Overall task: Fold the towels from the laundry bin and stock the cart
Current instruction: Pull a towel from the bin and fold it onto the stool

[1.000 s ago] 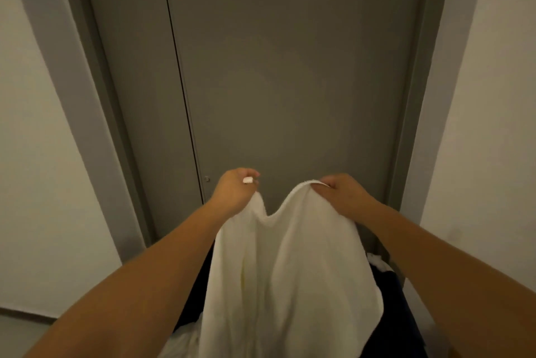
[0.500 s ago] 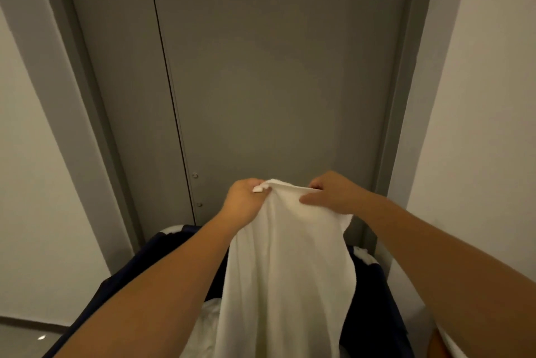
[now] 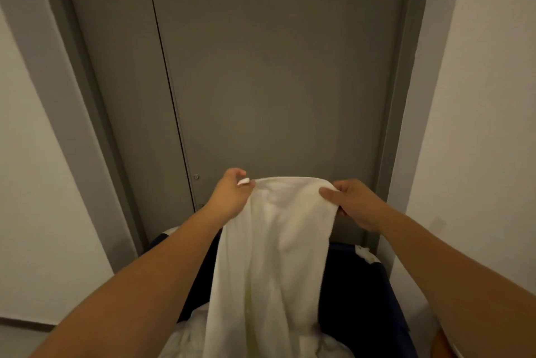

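My left hand (image 3: pixel 229 195) pinches the left top corner of a white towel (image 3: pixel 275 256), thumb and fingers curled tight on the cloth. A small white tab (image 3: pixel 243 181) shows at that pinch; I cannot tell whether it is a sewn tag or my nail, and nothing on it can be read. The towel hangs from its top edge between my hands, in front of a grey door (image 3: pixel 275 67), and its lower end drops into the dark blue laundry bin (image 3: pixel 362 285) below. My right hand (image 3: pixel 353 201) grips the other top corner, thumb on the near side and fingers wrapped behind.

I judge the job to be at an early stage: this towel is lifted and spread but shows no finished fold, more white laundry (image 3: pixel 185 337) lies in the bin, and the cart is out of sight. I see no brand or writing anywhere.
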